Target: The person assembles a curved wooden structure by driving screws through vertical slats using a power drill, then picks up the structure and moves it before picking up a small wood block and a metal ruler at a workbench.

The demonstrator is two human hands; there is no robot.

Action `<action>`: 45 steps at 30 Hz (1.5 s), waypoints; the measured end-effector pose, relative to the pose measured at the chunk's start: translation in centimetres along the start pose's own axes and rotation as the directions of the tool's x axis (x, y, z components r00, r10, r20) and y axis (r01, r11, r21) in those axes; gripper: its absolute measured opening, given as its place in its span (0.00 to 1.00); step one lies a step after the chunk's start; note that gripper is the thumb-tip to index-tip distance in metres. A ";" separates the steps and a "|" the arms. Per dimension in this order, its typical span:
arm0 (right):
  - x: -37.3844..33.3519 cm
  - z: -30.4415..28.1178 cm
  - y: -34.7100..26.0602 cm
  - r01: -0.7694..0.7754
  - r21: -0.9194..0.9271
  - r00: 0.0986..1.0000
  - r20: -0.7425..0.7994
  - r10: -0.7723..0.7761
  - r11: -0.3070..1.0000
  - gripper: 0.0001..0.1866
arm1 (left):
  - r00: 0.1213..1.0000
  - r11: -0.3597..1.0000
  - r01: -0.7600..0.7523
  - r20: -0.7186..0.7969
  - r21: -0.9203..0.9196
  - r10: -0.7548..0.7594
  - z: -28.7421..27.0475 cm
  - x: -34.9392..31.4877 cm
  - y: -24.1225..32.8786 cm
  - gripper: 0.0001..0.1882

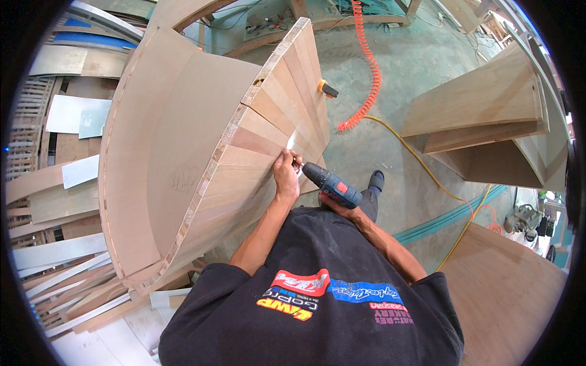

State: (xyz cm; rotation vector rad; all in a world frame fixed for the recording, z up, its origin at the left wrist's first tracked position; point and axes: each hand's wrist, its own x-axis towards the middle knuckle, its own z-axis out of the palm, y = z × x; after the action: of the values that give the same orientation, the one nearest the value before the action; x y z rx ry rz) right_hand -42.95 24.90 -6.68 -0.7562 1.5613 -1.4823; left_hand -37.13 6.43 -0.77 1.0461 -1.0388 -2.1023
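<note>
My right hand (342, 208) is wrapped round the grip of a dark blue cordless drill (343, 190), partly hidden beneath it. The drill's chuck points up and left at a curved wooden structure faced with pale wood slats (256, 168). Just ahead of the chuck, my left hand (286, 175) has its fingers pinched together by the bit, close against the slats. What the fingers hold is too small to make out. A pale, shiny patch shows on the slats beside those fingertips.
An orange-and-black tool (328, 89) sits at the slats' far edge. Beyond it, a coiled orange air hose (373, 73) joins a yellow hose (421, 160) on the floor. Wooden panels (482, 100) stand at right, near a brown board (497, 293). Stacked boards (61, 250) lie left.
</note>
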 end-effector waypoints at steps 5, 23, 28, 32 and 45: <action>-0.1 -0.1 -0.1 -0.015 0.041 1.000 0.002 0.015 0.999 0.12 | 1.000 1.000 0.011 0.006 0.015 -0.011 0.0 -0.1 0.2 0.13; -0.1 0.0 -0.3 -0.063 0.002 0.998 -0.015 0.063 0.998 0.11 | 1.000 1.000 0.007 0.004 -0.011 -0.007 -0.1 0.0 0.1 0.13; -0.2 0.1 -0.4 -0.081 0.030 0.996 -0.029 0.082 0.996 0.12 | 1.000 1.000 0.023 -0.001 -0.012 -0.023 0.0 0.0 0.2 0.13; -0.3 0.3 -0.6 -0.064 0.026 0.997 -0.041 0.065 0.998 0.12 | 1.000 0.999 0.029 0.006 -0.031 -0.029 -0.1 -0.1 0.2 0.11; -0.2 0.1 -0.6 -0.067 0.064 0.997 -0.029 0.069 0.996 0.12 | 1.000 1.000 0.019 -0.008 -0.018 -0.019 0.2 0.0 0.2 0.11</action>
State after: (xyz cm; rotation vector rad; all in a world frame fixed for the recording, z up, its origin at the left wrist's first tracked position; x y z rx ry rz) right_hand -42.81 24.99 -6.03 -0.6400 1.5411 -1.4930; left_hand -37.24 6.40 -0.51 1.0589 -1.0079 -2.1169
